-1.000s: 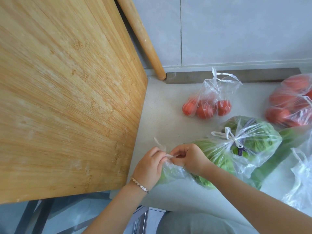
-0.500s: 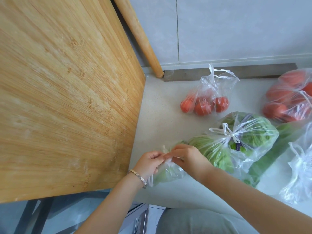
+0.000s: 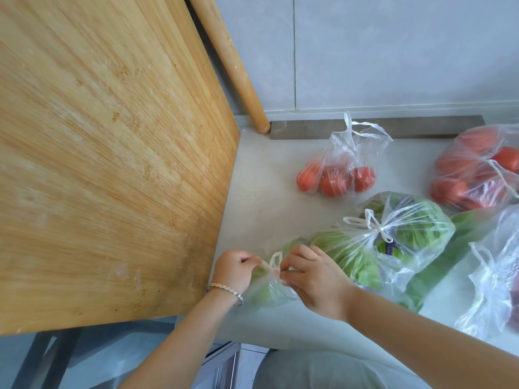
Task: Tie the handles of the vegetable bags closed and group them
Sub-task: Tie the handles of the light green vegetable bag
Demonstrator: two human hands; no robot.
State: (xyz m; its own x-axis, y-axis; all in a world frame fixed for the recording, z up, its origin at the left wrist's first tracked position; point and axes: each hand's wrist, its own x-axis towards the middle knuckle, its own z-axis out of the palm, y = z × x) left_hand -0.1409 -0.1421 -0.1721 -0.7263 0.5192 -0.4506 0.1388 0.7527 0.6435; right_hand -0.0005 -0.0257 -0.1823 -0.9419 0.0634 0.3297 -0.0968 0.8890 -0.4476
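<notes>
While the left hand (image 3: 235, 265) and right hand (image 3: 314, 273) pinch the handles (image 3: 273, 263) of a greens bag (image 3: 269, 287) on the surface (image 3: 261, 192), a cutting board (image 3: 106, 153) crowds the left; a tied greens bag (image 3: 404, 228) and tomato bags (image 3: 339, 169) lie beyond.

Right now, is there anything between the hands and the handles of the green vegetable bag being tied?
No, nothing visible is in the way. The left hand and the right hand both pinch the handles of the small green vegetable bag directly. The tied lettuce bag lies just beyond, to the right.

No legible text anywhere.
</notes>
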